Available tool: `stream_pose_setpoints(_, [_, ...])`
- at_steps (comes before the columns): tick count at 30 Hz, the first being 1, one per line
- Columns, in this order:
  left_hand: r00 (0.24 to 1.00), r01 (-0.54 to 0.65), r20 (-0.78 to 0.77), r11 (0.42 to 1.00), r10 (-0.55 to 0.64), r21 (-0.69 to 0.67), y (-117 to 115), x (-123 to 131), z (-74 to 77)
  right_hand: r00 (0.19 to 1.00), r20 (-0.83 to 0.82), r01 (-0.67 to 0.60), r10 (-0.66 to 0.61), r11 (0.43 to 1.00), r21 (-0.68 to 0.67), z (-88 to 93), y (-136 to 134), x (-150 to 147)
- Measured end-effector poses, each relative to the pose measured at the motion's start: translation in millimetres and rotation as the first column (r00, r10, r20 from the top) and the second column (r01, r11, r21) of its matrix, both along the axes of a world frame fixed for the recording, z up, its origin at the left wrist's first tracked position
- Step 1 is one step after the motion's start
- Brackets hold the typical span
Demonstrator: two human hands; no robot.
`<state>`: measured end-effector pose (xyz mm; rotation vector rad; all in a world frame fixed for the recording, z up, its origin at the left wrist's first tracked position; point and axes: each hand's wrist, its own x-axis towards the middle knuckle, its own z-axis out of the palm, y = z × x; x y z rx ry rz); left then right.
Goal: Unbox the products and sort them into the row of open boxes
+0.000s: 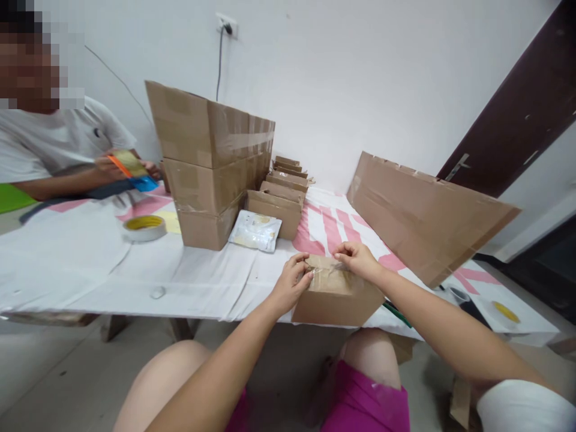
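Note:
A small brown cardboard box point(335, 297) sits at the near edge of the low table point(202, 282), right in front of me. My left hand point(292, 282) rests on its top left edge, fingers pinched together over a strip of clear tape point(326, 270). My right hand point(357, 258) pinches the same tape at the box's top right. Both hands press on the box lid.
A stack of taped cartons point(211, 162) stands mid-table with small flat boxes point(281, 195) and a white pouch point(255, 231) beside it. A tape roll point(144, 227) lies left. A large flat cardboard sheet point(423, 216) leans at right. Another person point(54, 150) sits at far left holding a tape dispenser point(132, 171).

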<state>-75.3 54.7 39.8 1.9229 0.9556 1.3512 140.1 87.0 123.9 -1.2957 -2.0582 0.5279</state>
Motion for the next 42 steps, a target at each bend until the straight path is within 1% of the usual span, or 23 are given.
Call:
stream_pose_setpoints(5, [1.000,0.010,-0.010,1.000,-0.010,0.005,-1.0,1.4,-0.2,0.999,-0.029,-0.038,0.039,0.999,0.033,2.5,2.5,-13.6])
stream_pose_setpoints(8, [1.000,-0.008,-0.028,1.000,0.008,0.017,-1.8,1.0,-0.4,0.997,-0.035,-0.073,0.075,0.996,0.046,5.2,6.9,-19.6])
stream_pose_setpoints(13, [0.999,-0.022,-0.028,1.000,0.023,0.019,-2.4,1.2,-1.1,0.996,-0.035,-0.079,0.079,0.997,-0.003,1.8,13.5,-17.1])
stream_pose_setpoints(19, [1.000,-0.007,-0.027,1.000,0.007,0.021,-3.4,1.5,0.8,0.999,-0.024,-0.023,0.022,1.000,-0.013,-1.5,18.6,-9.3])
stream_pose_setpoints(23, [1.000,0.003,-0.027,1.000,-0.002,0.030,-6.1,2.0,0.2,0.997,-0.036,0.075,-0.073,0.996,0.042,3.8,24.3,4.7])
stream_pose_setpoints(25, [1.000,0.003,-0.019,1.000,-0.002,0.029,-6.9,2.5,-1.3,0.992,-0.050,0.121,-0.118,0.990,0.076,8.4,22.9,13.0])
stream_pose_setpoints(27, [1.000,-0.004,-0.009,1.000,0.005,0.028,-7.1,3.1,-2.6,0.989,-0.055,0.140,-0.135,0.984,0.108,13.1,16.2,19.2])
stream_pose_setpoints(30, [1.000,-0.023,0.004,0.999,0.023,0.039,-7.6,3.8,-2.1,0.992,-0.042,0.124,-0.119,0.981,0.148,17.4,-2.8,22.6])
stream_pose_setpoints(34, [0.999,-0.053,-0.004,0.995,0.054,0.088,-9.0,4.1,2.4,0.995,-0.019,0.097,-0.095,0.971,0.217,16.5,-31.9,22.6])
stream_pose_setpoints(38, [0.997,-0.074,-0.023,0.990,0.077,0.121,-10.3,4.6,6.3,0.998,0.052,0.024,-0.046,0.931,0.363,12.1,-56.5,26.4])
stream_pose_setpoints(42, [0.993,-0.105,-0.026,0.977,0.112,0.183,-16.3,4.6,12.4,0.991,0.136,-0.073,0.012,0.887,0.457,9.4,-76.7,29.7])
